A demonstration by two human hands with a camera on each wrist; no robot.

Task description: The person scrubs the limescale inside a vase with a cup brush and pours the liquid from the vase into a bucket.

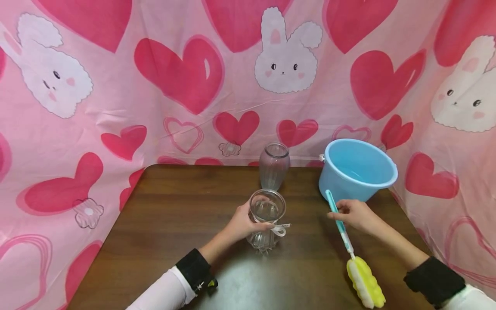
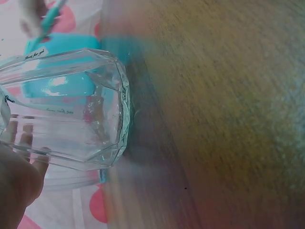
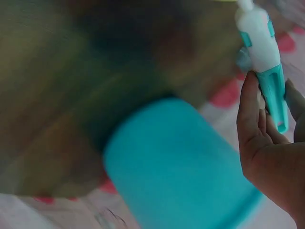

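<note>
My left hand (image 1: pixel 245 223) grips a clear glass vase (image 1: pixel 267 211) around its neck, where a white printed ribbon (image 1: pixel 278 230) is tied. In the left wrist view the faceted glass base (image 2: pixel 107 114) of this vase shows close to the wooden surface; whether it touches I cannot tell. My right hand (image 1: pixel 356 214) pinches the teal and white handle (image 1: pixel 341 224) of a bottle brush between thumb and fingers. The brush's yellow and white sponge head (image 1: pixel 365 282) points down toward the near right. In the right wrist view the handle's teal end (image 3: pixel 274 98) lies between the fingers.
A second glass vase (image 1: pixel 274 168), slightly purplish, stands behind the held one. At the back right of the brown wooden table (image 1: pixel 186 206) is a light blue bucket (image 1: pixel 345 189). A pink curtain (image 1: pixel 240 99) with hearts and rabbits hangs around the table's back and sides.
</note>
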